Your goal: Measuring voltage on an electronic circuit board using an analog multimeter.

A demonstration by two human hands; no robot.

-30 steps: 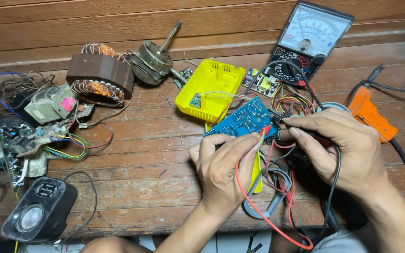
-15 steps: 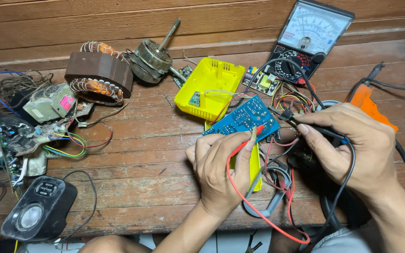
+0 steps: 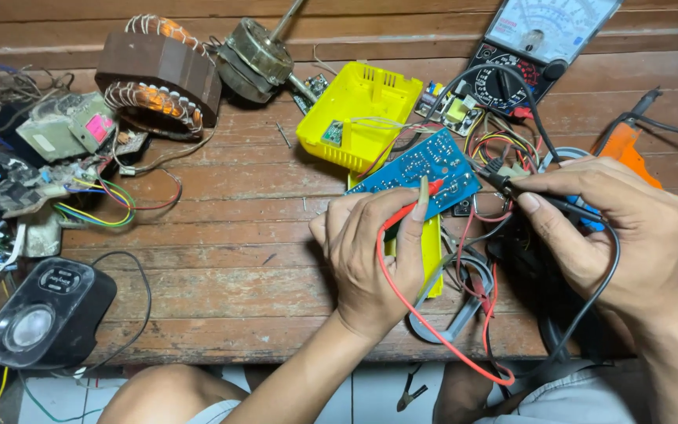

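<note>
Toward the right end of the bench, both hands are on the blue board, which leans against the yellow case. The left hand pinches the red probe between thumb and fingers, its tip on the board's near edge. The right hand pinches the black probe, its tip at the board's right corner. Over the last second the view has drawn closer and the right hand has slid outward along its probe, while the red tip has stayed on nearly the same spot; the two tips now look settled on the board. At the far right edge the meter lies face up, its needle too small to read. A motor stator and a black speaker lie at the left end, well apart.
</note>
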